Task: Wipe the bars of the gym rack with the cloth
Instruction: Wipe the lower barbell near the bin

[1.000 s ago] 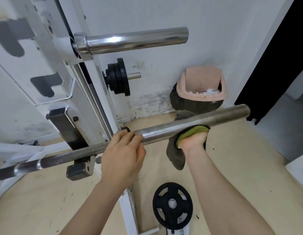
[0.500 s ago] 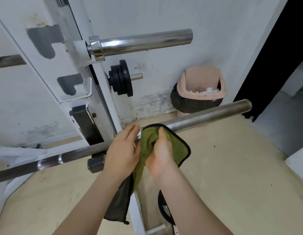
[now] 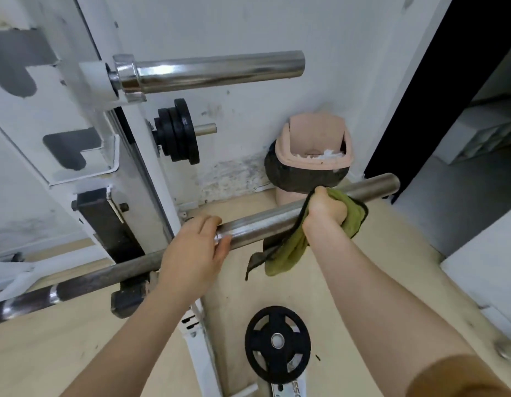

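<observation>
Right hand (image 3: pixel 326 209) gripped the cloth (image 3: pixel 288 253) on the bar (image 3: pixel 263 224), near its free end.
I saw an olive-green cloth with a dark edge, bunched under my curled fingers and wrapped over the bar, loose tail hanging below. My left hand (image 3: pixel 191 253) curled round the same bar, nearer the rack (image 3: pixel 85 156). Bar was dull grey steel, rising to the right; shinier top bar (image 3: pixel 214 70) stuck out above.

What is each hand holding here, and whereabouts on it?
The right hand grips the green cloth, bunched over the lower bar toward its free end. The left hand grips that same bar closer to the rack upright.
</observation>
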Motion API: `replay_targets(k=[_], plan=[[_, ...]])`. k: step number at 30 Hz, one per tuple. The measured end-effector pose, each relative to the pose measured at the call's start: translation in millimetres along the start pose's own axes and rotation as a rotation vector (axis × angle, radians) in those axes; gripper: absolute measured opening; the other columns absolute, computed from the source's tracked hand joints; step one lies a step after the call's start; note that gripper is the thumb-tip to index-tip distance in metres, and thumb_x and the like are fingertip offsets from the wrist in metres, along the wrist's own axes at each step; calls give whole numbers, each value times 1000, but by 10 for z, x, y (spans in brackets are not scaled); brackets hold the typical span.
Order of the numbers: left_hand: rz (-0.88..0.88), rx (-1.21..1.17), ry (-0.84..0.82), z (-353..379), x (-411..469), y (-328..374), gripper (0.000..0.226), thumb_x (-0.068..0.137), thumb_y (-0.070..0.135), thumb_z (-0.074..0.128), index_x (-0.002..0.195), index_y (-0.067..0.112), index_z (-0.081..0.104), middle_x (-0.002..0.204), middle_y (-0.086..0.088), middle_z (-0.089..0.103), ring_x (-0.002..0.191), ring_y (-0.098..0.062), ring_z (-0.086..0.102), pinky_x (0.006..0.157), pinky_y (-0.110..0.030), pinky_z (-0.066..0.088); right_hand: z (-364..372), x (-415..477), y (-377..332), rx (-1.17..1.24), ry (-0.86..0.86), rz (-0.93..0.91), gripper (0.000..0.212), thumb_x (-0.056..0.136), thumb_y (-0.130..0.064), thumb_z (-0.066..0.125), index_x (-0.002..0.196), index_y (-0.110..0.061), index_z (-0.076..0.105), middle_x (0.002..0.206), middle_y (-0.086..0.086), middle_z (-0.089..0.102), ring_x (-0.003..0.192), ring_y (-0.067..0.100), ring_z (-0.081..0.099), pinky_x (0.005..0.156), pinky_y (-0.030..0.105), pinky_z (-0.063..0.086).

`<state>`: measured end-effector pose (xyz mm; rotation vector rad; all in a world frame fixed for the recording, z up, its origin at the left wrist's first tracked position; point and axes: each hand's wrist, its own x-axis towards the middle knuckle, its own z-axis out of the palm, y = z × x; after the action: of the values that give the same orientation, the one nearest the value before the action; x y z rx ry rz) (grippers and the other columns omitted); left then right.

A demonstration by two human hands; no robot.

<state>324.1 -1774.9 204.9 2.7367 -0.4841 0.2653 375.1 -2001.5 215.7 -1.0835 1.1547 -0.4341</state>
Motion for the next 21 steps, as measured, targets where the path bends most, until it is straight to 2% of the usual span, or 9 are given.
replay_targets(k=[3,5,7,10,13,15,18,20,21], plan=[[4,94,54,-18,-121,103,35,82,30,68,112,11,66,112,-3,60,99,-25,59,79,-39,52,-109,503,-272,-107,74,-34,30,74,-26,69,95,-7,60,103,5,65,85,26,58,85,38,53],[-10,157,100,-33,-111,175,29,75,23,75,101,11,70,100,-3,62,88,-28,61,71,-40,52,-151,746,-447,-171,99,-39,47,73,-26,71,113,-6,59,116,6,62,95,26,59,86,36,51],[-19,206,121,-85,-2,245,17,77,26,73,88,13,71,85,-1,59,76,-28,58,69,-40,48,-196,966,-603,-384,166,-113,58,79,-31,68,130,-9,52,129,8,55,108,27,57,87,32,46],[-122,199,70,-8,249,338,25,87,40,56,76,18,59,75,2,45,70,-23,49,64,-36,45,-271,1163,-751,-753,220,-301,54,83,-33,61,130,-8,52,136,14,50,121,34,48,101,42,40],[-210,128,-42,157,431,347,34,94,48,37,84,21,55,80,2,48,75,-22,51,64,-36,48,-351,1249,-831,-1080,113,-451,50,83,-34,49,127,-11,57,138,13,50,128,38,40,109,55,27],[-208,185,-96,193,476,320,43,97,49,29,80,22,60,73,2,54,67,-20,53,59,-33,50,-351,1208,-842,-1378,5,-596,47,90,-38,38,125,-16,60,138,11,51,132,36,37,113,59,13],[-129,260,-53,197,427,355,52,98,47,25,63,20,53,60,3,50,57,-21,52,52,-34,51,-271,857,-708,-1558,-289,-859,46,96,-39,28,116,-17,62,129,10,59,120,30,50,107,46,28],[-67,273,16,229,318,350,47,97,43,27,73,20,61,69,1,57,68,-25,56,63,-36,51,-182,452,-509,-1573,-450,-974,45,97,-41,29,111,-15,64,122,11,63,111,30,57,91,38,38],[-38,278,35,253,232,338,44,97,40,30,89,18,67,80,-3,62,80,-27,58,75,-39,50,-119,233,-392,-1584,-511,-1026,46,97,-41,29,109,-14,64,120,12,64,109,31,58,85,36,38]])
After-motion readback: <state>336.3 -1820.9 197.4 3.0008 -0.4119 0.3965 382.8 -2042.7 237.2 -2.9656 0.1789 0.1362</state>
